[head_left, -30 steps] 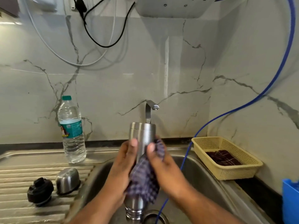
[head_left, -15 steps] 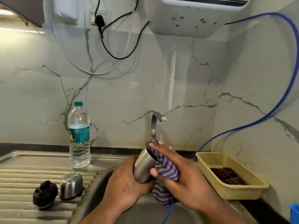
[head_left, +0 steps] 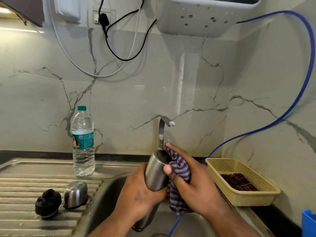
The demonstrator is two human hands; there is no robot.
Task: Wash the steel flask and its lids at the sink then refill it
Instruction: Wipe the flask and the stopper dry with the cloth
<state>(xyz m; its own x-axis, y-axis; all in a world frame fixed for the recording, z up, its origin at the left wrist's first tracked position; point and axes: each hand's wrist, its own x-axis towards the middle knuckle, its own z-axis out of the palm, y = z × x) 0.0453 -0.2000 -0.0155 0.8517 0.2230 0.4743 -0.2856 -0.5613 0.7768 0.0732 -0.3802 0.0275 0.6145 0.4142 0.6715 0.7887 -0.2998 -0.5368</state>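
The steel flask is tilted over the sink basin, its base pointing up towards the tap and its mouth end low behind my wrist. My left hand grips the flask around its middle. My right hand holds a purple checked cloth against the flask's upper end, thumb on the steel. On the ribbed drainboard lie the steel cap and the black inner lid, side by side.
A plastic water bottle stands on the drainboard's back edge. The tap rises behind the flask. A yellow basket with a dark cloth sits right of the sink. A blue hose runs down into the basin. A blue container is at far right.
The flask went from upright to tilted, base leaning left. My right hand moved the cloth up from the flask's body to its top end. The view shifted downward and right a little.
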